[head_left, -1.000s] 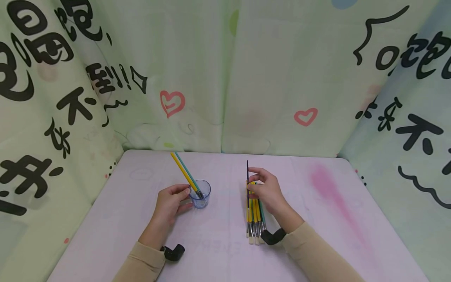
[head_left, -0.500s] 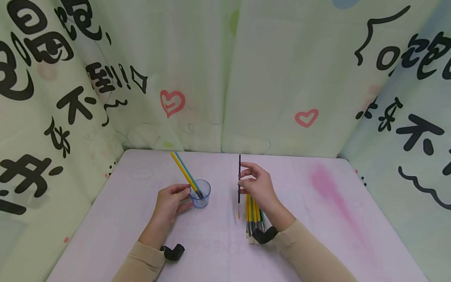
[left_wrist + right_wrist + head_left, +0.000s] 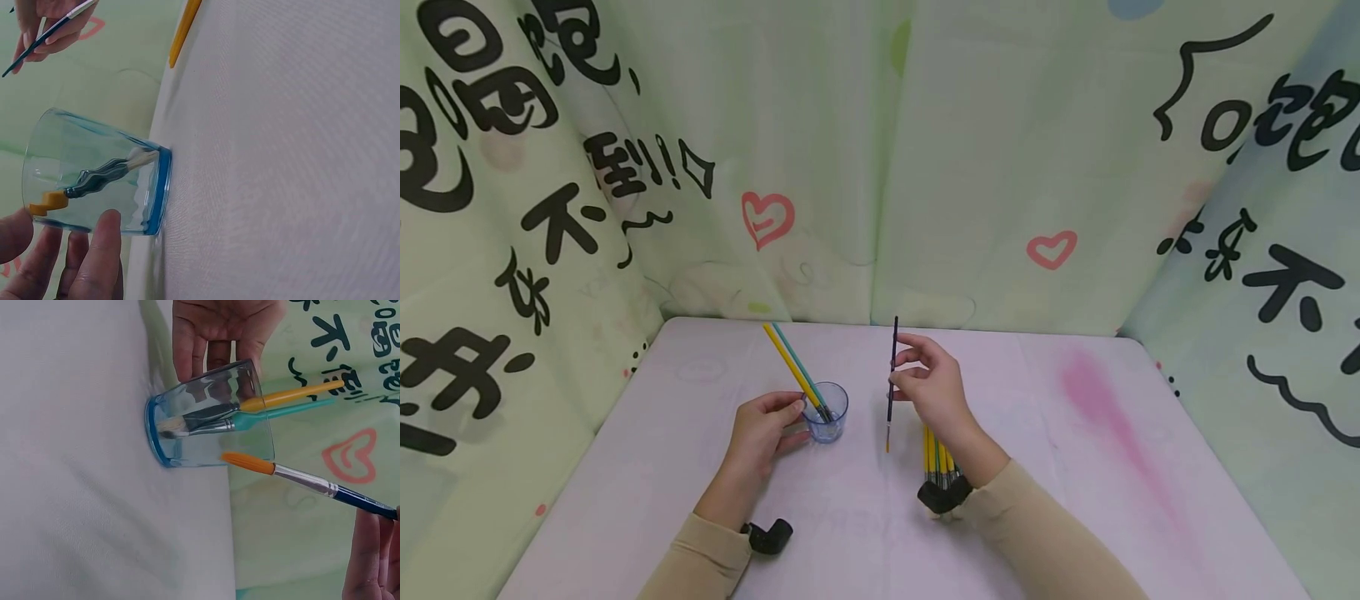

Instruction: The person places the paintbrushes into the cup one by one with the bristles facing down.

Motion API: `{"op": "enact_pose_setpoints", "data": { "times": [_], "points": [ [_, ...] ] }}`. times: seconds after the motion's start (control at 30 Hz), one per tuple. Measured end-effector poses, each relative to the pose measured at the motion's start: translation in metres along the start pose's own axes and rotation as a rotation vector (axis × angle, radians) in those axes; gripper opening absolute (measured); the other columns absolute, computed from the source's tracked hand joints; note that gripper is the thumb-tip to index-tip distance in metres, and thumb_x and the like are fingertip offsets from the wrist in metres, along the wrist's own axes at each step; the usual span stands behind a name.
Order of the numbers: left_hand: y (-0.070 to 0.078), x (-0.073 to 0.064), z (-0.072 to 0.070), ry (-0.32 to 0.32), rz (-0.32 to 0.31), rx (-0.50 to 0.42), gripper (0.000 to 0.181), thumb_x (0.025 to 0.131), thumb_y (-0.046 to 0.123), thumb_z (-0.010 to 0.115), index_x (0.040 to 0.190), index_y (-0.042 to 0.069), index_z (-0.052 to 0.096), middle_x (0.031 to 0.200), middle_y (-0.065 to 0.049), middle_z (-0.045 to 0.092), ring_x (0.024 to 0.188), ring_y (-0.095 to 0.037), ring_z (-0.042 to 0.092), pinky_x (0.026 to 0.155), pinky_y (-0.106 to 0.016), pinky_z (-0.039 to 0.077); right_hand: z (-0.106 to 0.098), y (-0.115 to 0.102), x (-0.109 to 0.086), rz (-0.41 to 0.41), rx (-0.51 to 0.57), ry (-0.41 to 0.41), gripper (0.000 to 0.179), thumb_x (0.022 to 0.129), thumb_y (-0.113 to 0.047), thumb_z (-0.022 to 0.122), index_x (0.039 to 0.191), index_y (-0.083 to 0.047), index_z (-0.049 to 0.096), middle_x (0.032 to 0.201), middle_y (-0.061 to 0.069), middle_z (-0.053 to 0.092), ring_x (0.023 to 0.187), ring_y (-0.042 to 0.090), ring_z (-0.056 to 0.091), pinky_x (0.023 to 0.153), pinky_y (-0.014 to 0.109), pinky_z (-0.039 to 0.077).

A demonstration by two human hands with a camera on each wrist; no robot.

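Observation:
In the head view, a clear bluish plastic cup (image 3: 826, 429) stands upright on the table, holding a yellow paintbrush (image 3: 790, 362) and a teal paintbrush (image 3: 792, 354), bristles down. My left hand (image 3: 767, 429) holds the cup at its left side, thumb near the rim and fingertips against the wall. My right hand (image 3: 928, 383) pinches a dark-handled paintbrush (image 3: 306, 478) in the air right of the cup. Its orange bristles point down, and the handle stands nearly vertical. In the right wrist view those bristles appear just beside the cup's rim.
Several more paintbrushes (image 3: 932, 454) lie bundled on the pinkish-white table (image 3: 850, 533), partly hidden under my right wrist. Printed curtains (image 3: 872, 167) rise behind the table and at both sides. A black wrist camera (image 3: 769, 537) sits on my left wrist.
My right hand has lifted the dark paintbrush off the bundle and carried it left toward the cup. The left hand and cup stay in place.

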State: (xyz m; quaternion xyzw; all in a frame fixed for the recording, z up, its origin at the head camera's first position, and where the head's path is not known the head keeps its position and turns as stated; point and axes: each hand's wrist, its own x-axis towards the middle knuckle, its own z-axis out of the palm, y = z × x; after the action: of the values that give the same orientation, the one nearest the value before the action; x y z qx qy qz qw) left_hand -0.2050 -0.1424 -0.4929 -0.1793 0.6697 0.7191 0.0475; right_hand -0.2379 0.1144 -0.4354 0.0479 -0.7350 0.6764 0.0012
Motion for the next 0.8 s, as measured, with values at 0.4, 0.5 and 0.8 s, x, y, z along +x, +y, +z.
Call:
{"op": "enact_pose_setpoints", "data": {
  "times": [0.4, 0.5, 0.8],
  "points": [
    [0.000, 0.001, -0.001, -0.003, -0.003, -0.003, 0.027, 0.103, 0.010, 0.072, 0.129, 0.004, 0.074, 0.126, -0.017, 0.068, 0.100, -0.020, 0.071, 0.089, -0.042, 0.069, 0.020, -0.007, 0.006, -0.026, 0.051, 0.026, 0.054, 0.095, 0.008, 0.071, 0.143, -0.019, 0.066, 0.110, 0.009, 0.064, 0.084, 0.021, 0.071, 0.075, 0.034, 0.070],
    [0.000, 0.002, 0.000, -0.002, -0.004, -0.004, 0.026, 0.103, 0.010, 0.072, 0.129, 0.004, 0.074, 0.127, -0.017, 0.068, 0.100, -0.020, 0.071, 0.089, -0.042, 0.069, 0.025, -0.009, 0.006, -0.032, 0.083, 0.031, 0.055, 0.094, 0.010, 0.070, 0.142, -0.018, 0.066, 0.109, 0.009, 0.064, 0.084, 0.022, 0.069, 0.074, 0.035, 0.070],
    [0.000, 0.003, -0.001, -0.015, 0.007, -0.013, 0.026, 0.103, 0.008, 0.071, 0.128, 0.002, 0.074, 0.125, -0.016, 0.069, 0.097, -0.018, 0.072, 0.088, -0.042, 0.069, 0.040, -0.017, 0.007, -0.063, 0.138, 0.016, 0.058, 0.093, 0.013, 0.069, 0.144, -0.013, 0.064, 0.107, 0.006, 0.064, 0.080, 0.017, 0.069, 0.073, 0.034, 0.070]
  ]
}}
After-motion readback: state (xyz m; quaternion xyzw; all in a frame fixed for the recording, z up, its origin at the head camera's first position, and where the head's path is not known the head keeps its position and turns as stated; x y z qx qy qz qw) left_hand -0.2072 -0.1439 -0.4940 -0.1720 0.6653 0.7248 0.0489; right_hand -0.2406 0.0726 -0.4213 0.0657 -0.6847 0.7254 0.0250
